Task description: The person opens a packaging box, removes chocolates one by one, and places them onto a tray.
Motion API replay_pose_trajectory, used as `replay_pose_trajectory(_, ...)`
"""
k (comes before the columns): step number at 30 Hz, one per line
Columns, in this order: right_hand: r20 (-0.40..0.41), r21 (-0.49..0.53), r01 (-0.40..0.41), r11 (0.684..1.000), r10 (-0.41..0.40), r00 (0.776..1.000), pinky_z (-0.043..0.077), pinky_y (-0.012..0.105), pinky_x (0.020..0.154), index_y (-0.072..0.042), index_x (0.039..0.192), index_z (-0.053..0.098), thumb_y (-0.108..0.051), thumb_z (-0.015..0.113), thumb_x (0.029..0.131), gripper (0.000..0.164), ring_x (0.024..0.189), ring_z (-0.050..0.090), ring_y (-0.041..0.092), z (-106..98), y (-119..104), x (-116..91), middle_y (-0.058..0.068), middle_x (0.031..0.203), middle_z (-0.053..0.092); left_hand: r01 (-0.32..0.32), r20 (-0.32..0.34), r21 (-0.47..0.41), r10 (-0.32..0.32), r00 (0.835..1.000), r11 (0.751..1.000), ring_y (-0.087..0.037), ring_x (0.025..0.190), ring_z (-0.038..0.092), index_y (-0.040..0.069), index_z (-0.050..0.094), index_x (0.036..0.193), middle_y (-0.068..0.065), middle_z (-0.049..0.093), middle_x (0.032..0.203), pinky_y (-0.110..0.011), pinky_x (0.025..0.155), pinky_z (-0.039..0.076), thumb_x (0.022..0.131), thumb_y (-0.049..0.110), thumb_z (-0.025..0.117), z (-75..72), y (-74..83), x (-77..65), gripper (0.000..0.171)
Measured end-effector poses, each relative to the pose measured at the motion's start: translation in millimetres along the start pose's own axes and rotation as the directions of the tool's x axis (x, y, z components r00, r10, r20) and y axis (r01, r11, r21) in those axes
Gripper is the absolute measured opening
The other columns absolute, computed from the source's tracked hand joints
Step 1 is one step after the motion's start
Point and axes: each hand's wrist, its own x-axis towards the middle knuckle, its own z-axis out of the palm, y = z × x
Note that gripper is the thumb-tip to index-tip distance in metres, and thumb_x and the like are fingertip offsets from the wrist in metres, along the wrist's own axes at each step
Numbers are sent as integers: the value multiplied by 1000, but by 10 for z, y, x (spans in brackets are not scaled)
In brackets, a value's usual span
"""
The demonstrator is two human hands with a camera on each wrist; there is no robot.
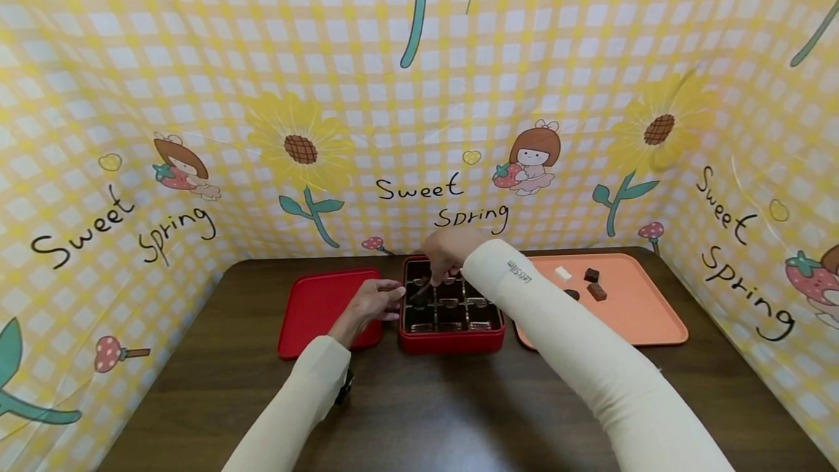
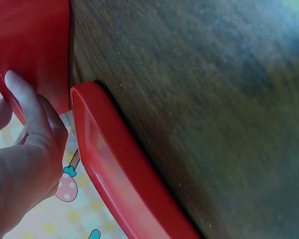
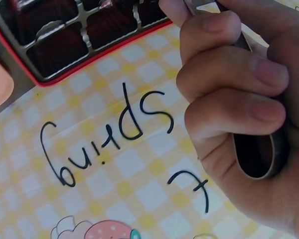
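My right hand (image 1: pixel 448 250) reaches over the red box (image 1: pixel 452 343), whose dark insert is divided into several compartments. In the right wrist view its fingers curl around black tongs (image 3: pixel 279 154), with the bent end in the palm. The tongs' tips point down into a left-side compartment; whether they pinch anything is hard to see. My left hand (image 1: pixel 373 302) touches the box's left wall, its fingers fairly straight and the thumb near the rim. The left wrist view shows that hand (image 2: pixel 32 134) against the red side.
Left of the box lies a red lid (image 1: pixel 321 304), partly under my left forearm. On the right, an orange tray (image 1: pixel 645 319) bears a white piece (image 1: pixel 563 273), a dark cube (image 1: pixel 592 275), a brown block (image 1: pixel 596 291) and a dark round piece (image 1: pixel 572 295). Patterned cloth hangs behind the table.
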Motion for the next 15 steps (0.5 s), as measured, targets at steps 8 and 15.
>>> replay_pose_trajectory(8,-25,-25,8,1000,-8,1000,33,29,44,-18,67,64,-43,63,83,30,42,35,12,-19,152,-75,-1,56,52,-2,-3,3,2,1000,1000,-20,75,60,1,55,120,-14,62,93,-35,63,56,89,16,60,4,7,-9,35)
replay_pose_trajectory(15,-53,2,126,992,-125,991,30,26,41,-18,63,65,-42,62,84,32,41,35,11,-20,348,-160,2,61,58,-12,1,-1,12,1000,1000,-20,75,60,1,55,120,-14,62,93,-34,63,56,89,16,60,6,-5,-6,35)
